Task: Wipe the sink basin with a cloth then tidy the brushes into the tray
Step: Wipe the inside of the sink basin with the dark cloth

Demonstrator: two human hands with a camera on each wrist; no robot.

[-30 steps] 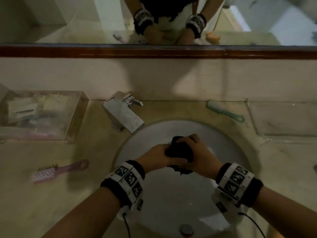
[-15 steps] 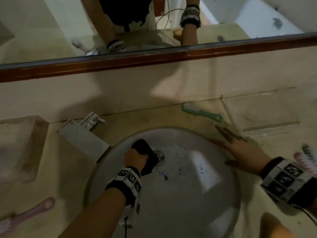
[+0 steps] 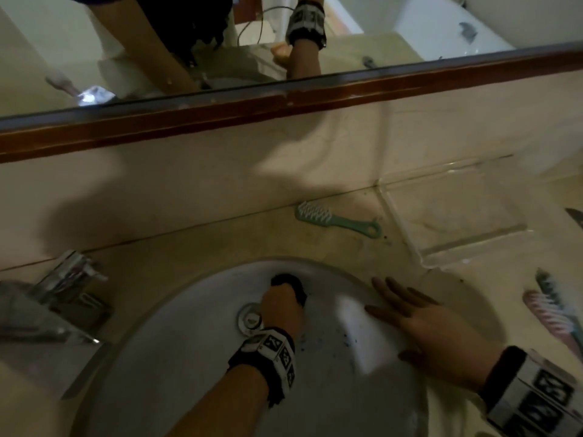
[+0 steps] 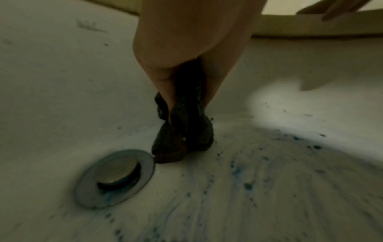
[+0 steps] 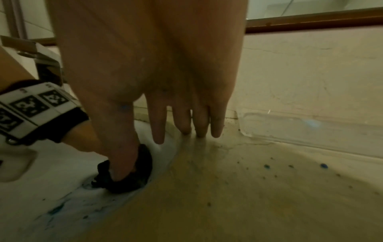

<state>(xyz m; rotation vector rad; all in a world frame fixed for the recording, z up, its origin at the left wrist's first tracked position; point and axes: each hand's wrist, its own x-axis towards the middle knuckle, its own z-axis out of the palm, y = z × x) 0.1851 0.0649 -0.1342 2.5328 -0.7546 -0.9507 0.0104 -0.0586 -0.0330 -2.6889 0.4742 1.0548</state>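
Head view: left hand point(image 3: 281, 305) grips cloth point(image 3: 289, 284), right hand point(image 3: 424, 326) flat; no legible writing

Left hand point(image 3: 281, 305) fingers curled, gripping; right hand point(image 3: 422, 323) flat, fingers point(image 5: 158, 124) straight.

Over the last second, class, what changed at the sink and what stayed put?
The right hand let go of the black cloth and now lies flat on the sink rim. The left hand alone wipes past the drain. The green brush stayed put.

left hand point(image 3: 282, 305) — grips cloth point(image 3: 291, 283) in basin point(image 3: 347, 389) | right hand point(image 3: 432, 334) flat on rim
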